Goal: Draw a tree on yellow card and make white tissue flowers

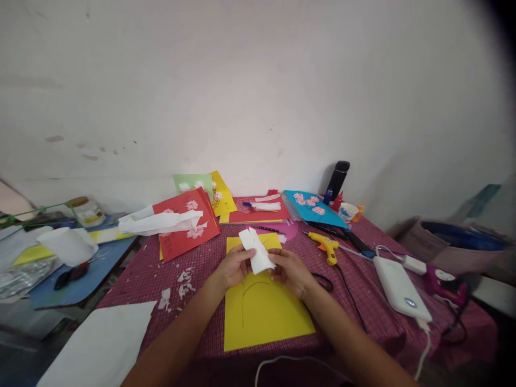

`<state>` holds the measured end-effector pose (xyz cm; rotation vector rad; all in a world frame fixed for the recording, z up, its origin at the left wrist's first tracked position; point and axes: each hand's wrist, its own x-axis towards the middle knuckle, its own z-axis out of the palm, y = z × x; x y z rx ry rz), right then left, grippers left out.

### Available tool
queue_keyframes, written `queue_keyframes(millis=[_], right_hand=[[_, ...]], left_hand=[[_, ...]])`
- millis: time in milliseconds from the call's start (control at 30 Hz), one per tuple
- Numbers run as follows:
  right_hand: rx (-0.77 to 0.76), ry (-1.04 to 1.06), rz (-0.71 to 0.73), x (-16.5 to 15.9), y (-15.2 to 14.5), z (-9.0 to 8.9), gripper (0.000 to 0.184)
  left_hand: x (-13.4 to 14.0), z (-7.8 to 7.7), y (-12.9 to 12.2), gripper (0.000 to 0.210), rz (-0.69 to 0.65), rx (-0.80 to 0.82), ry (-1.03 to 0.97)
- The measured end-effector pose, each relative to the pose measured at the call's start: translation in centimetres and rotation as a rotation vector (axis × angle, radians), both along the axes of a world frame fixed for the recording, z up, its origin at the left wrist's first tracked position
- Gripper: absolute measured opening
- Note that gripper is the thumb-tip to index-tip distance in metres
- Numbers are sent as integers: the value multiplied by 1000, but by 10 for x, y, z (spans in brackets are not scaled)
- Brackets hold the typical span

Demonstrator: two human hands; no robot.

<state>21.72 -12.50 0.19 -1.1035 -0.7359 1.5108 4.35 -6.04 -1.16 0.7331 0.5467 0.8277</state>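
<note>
Between both hands I hold a folded piece of white tissue paper (pixel 260 256), raised over a yellow sheet of paper (pixel 266 317). My left hand (pixel 237 266) grips its left edge between thumb and fingers. On the right side, the thumb and fingers of my right hand (pixel 289 270) pinch the lower right edge. Thin dark curved lines are drawn on the yellow sheet, which lies on a red checked tablecloth (pixel 201 322). Torn white paper scraps (pixel 185 284) lie to the left of my left forearm.
A yellow glue gun (pixel 327 246) with a black cord and a white power bank (pixel 402 290) lie at right. Red (pixel 186 231) and blue (pixel 316 208) cards with paper flowers rest behind. A black bottle (pixel 337 181), paint bottles and a paper cup (pixel 348 212) stand at back right.
</note>
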Motion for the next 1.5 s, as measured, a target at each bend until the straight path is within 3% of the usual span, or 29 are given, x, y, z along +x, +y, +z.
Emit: queue_keyframes(millis=[67, 167, 233, 300, 400, 500, 800, 933, 1100, 1200, 1300, 1400, 1500], right_hand=[[77, -280, -60, 13, -6, 0, 27], [311, -915, -97, 42, -23, 3, 12], [336, -1277, -56, 60, -39, 6, 12], [314, -1497, 38, 72, -57, 9, 16], [259, -1639, 149, 75, -77, 9, 27], [231, -1718, 171, 69, -85, 7, 37], [130, -1857, 219, 66, -77, 12, 38], [152, -1918, 282, 67, -78, 17, 37], [116, -1859, 287, 75, -73, 18, 36], [45, -1664, 253, 90, -69, 20, 37], [36, -1185, 225, 105, -72, 26, 38], [108, -640, 90, 109, -83, 27, 42], [170, -301, 42, 98, -98, 18, 39]], left_hand=[[0, 2, 1, 34, 23, -16, -2], [0, 5, 1, 32, 67, -55, -6], [0, 6, 2, 30, 97, -75, -18], [0, 6, 2, 28, 117, -90, -28], [0, 4, 4, 27, 130, -92, -32], [-2, 2, 6, 26, 138, -81, -27], [-4, 1, 10, 26, 156, -94, -32], [-4, 3, 9, 25, 156, -100, -44], [-5, 3, 10, 26, 148, -87, -48], [-5, 3, 10, 25, 151, -65, -59], [-5, 3, 10, 26, 159, -71, -52], [-4, 3, 9, 28, 158, -76, -39], [-4, 2, 9, 29, 157, -69, -26]])
